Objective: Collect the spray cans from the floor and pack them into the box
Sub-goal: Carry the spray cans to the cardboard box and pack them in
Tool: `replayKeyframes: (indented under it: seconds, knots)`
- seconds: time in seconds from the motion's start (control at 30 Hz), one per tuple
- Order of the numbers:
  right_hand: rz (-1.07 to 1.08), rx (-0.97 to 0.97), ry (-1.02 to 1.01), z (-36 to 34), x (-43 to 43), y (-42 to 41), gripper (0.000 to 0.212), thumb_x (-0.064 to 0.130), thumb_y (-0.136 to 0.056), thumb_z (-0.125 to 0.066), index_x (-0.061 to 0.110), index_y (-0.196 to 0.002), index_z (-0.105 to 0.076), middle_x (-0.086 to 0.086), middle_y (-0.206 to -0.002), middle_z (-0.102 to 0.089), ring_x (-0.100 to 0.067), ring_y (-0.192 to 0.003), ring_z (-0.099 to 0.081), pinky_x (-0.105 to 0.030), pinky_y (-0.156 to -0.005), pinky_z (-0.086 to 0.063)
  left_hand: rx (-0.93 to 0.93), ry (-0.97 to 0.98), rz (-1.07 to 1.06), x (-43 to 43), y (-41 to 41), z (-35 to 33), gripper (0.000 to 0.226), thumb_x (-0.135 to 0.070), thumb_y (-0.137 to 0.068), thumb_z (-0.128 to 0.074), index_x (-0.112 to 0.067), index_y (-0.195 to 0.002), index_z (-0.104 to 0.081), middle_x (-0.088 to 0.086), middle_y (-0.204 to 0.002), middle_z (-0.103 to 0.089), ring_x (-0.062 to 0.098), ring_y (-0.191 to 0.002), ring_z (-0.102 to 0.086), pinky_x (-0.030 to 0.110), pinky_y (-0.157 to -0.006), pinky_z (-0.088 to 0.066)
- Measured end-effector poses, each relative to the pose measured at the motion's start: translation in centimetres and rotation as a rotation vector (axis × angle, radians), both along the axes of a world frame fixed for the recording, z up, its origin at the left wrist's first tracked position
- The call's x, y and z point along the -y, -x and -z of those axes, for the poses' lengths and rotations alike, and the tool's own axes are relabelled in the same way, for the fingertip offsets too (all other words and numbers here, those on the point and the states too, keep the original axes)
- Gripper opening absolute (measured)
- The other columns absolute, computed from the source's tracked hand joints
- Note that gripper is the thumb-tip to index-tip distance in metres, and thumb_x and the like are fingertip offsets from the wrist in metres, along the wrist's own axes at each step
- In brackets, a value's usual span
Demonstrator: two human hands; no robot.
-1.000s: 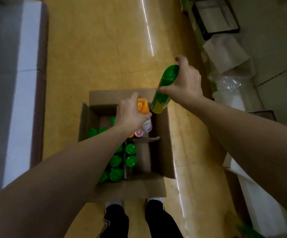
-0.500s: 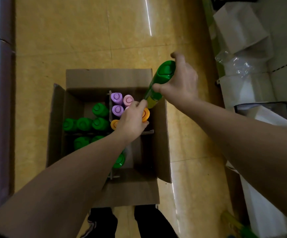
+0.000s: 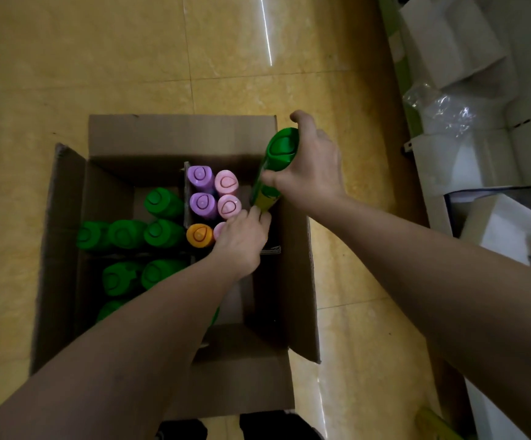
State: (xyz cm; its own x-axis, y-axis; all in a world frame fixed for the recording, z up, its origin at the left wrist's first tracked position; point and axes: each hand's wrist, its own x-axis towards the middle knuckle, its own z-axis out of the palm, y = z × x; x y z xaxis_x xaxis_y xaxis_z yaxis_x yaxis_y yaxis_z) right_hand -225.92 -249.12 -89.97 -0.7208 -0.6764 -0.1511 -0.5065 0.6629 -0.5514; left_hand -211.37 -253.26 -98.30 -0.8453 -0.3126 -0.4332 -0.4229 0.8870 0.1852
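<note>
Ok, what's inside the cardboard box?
Upright spray cans: green caps on the left; two purple caps, pink caps and an orange cap beside a divider. The left hand and forearm cover the rest, so no full count.

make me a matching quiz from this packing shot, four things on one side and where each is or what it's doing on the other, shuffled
1 right hand
2 left hand
3 orange-capped can
4 purple-capped cans

a stand at the far side of the box, left of the pink caps
b grips the tilted green can
c stands upright just left of the left hand
d reaches into the box

Pairs: 1-b, 2-d, 3-c, 4-a
</note>
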Motion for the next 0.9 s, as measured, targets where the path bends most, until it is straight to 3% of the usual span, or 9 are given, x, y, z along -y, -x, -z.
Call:
replayKeyframes:
  seconds: [0.27, 0.47, 0.67, 0.83, 0.9]
  knots:
    - [-0.013, -0.010, 0.018, 0.1, -0.6, -0.5, 0.097, 0.034, -0.066, -0.086, 0.019, -0.147, -0.036, -0.010, -0.121, -0.057, -0.025, -0.106, -0.054, -0.033, -0.081, -0.046, 0.143, -0.034, 0.086, 1.8, -0.4, 2.6, 0.056, -0.020, -0.084, -0.067, -0.014, -0.136, -0.047, 0.008, -0.125, -0.059, 0.031, -0.118, -0.051, 0.042, -0.088, -0.047]
    - [-0.008, -0.016, 0.050, -0.2, -0.7, -0.6, 0.097, 0.035, -0.064, -0.087, 0.020, -0.146, -0.037, -0.010, -0.123, -0.056, -0.026, -0.110, -0.054, -0.040, -0.089, -0.052, 0.117, 0.051, 0.154, 1.9, -0.5, 3.8, 0.062, -0.030, -0.089, -0.067, -0.021, -0.144, -0.041, 0.007, -0.127, -0.058, 0.031, -0.121, -0.049, 0.042, -0.095, -0.042]
    - [-0.020, -0.053, 0.058, -0.9, -0.5, -1.0, 0.097, 0.035, -0.065, -0.088, 0.020, -0.147, -0.037, -0.009, -0.123, -0.057, -0.023, -0.110, -0.053, -0.031, -0.086, -0.045, -0.056, -0.156, -0.070, 1.8, -1.9, 3.8, 0.071, -0.023, -0.082, -0.077, -0.012, -0.145, -0.045, 0.010, -0.141, -0.052, 0.035, -0.125, -0.051, 0.047, -0.099, -0.048]
    - [-0.025, -0.058, 0.085, -4.0, -0.3, -1.8, 0.096, 0.034, -0.064, -0.087, 0.020, -0.146, -0.038, -0.008, -0.121, -0.057, -0.021, -0.108, -0.054, -0.029, -0.085, -0.045, -0.150, -0.288, -0.312, 1.7, -3.5, 1.1, 0.045, -0.015, -0.079, -0.077, -0.012, -0.121, -0.060, 0.010, -0.119, -0.061, 0.033, -0.109, -0.059, 0.045, -0.088, -0.053]
    - [-0.057, -0.059, 0.080, -6.0, 0.0, -2.2, 0.097, 0.034, -0.065, -0.087, 0.019, -0.146, -0.037, -0.008, -0.122, -0.057, -0.023, -0.109, -0.054, -0.030, -0.085, -0.044, -0.189, -0.318, -0.452, 1.7, -4.1, -0.7, 0.051, -0.020, -0.078, -0.080, -0.012, -0.124, -0.060, 0.010, -0.123, -0.063, 0.033, -0.114, -0.058, 0.044, -0.091, -0.051]
